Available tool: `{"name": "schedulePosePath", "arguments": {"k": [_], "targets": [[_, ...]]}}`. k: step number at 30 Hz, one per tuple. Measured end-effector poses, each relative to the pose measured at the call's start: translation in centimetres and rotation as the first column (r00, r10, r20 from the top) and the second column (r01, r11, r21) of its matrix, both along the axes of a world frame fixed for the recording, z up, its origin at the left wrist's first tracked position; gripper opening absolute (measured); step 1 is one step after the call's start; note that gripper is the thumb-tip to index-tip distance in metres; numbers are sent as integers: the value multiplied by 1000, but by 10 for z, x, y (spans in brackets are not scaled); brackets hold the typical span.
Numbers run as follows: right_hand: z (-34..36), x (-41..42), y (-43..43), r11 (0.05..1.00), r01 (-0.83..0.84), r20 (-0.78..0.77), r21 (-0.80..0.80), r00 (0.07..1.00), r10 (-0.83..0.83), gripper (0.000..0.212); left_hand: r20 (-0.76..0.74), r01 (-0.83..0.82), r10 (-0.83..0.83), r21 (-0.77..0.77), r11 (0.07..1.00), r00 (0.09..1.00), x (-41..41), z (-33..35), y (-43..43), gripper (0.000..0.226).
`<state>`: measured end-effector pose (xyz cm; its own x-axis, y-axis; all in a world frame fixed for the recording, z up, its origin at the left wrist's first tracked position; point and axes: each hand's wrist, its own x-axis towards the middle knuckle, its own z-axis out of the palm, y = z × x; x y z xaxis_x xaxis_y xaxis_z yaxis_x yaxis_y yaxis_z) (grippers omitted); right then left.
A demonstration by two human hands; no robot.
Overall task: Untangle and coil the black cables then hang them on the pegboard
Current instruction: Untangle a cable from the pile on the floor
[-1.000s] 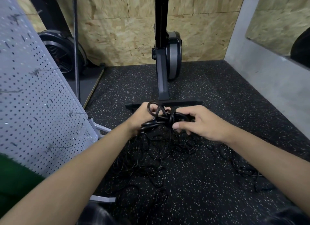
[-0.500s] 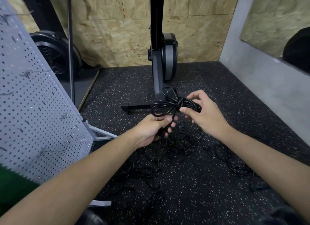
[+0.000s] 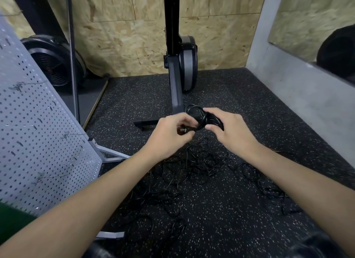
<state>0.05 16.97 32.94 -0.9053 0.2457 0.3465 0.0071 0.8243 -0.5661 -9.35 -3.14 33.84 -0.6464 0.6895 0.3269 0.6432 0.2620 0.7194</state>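
A coil (image 3: 201, 116) is clasped in the right hand (image 3: 233, 135), right of the pegboard (image 3: 38, 142); its plug end (image 3: 182, 131) is pinched by the left hand (image 3: 169, 140). The end is best wound snugly round the loops.

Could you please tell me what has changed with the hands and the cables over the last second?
The cable bundle rose off the pile of loose cables. The left hand let go of it, dropped below, then came back to pinch a cable end. The right hand kept gripping the bundle; the pile and pegboard stayed put.
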Motion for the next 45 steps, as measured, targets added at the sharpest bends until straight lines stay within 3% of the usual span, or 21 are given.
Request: {"name": "schedulePosePath", "arguments": {"k": [3, 6, 9, 14, 20, 27, 31, 39, 43, 45], "targets": [[0, 0, -4, 1000, -2, -22, 2, 1000, 2, 51, 71, -52, 40, 171, 984, 997, -2, 3, -1, 31], [1, 1, -12, 1000, -2, -34, 8, 999, 2, 47, 333, -160, 51, 309, 937, 942, 1, 6, 3, 46], [1, 1, -18, 1000, 2, -45, 7, 999, -2, 49, 519, -240, -27, 440, 865, 854, 3, 9, 7, 38], [-2, -1, -23, 995, 46, 10, 83, 999, -47, 68, 412, -224, 64, 352, 909, 909, -1, 6, 9, 21], [-1, -5, -17, 989, 116, -76, 87, 991, -109, 50, 110, -207, 195, 116, 971, 975, 6, 5, 9, 17], [0, -2, -25, 977, 127, -65, 169, 991, -117, 51, 20, -238, 238, 32, 971, 971, 6, 7, 11, 25], [2, 1, -31, 941, 138, -16, 310, 990, -141, 54, -77, -276, 271, -73, 958, 960, 8, 11, 16, 27], [-5, 5, -35, 839, 112, -88, 533, 993, -77, 55, 54, -351, 352, -39, 936, 934, -4, 18, 13, 12], [-1, 3, -38, 854, 152, -89, 498, 988, -124, 54, 204, -335, 337, -43, 941, 919, -10, 18, 8, 13], [0, 3, -39, 865, 161, -70, 475, 987, -146, 54, 203, -304, 319, -100, 947, 926, -11, 18, 7, 12]]}}
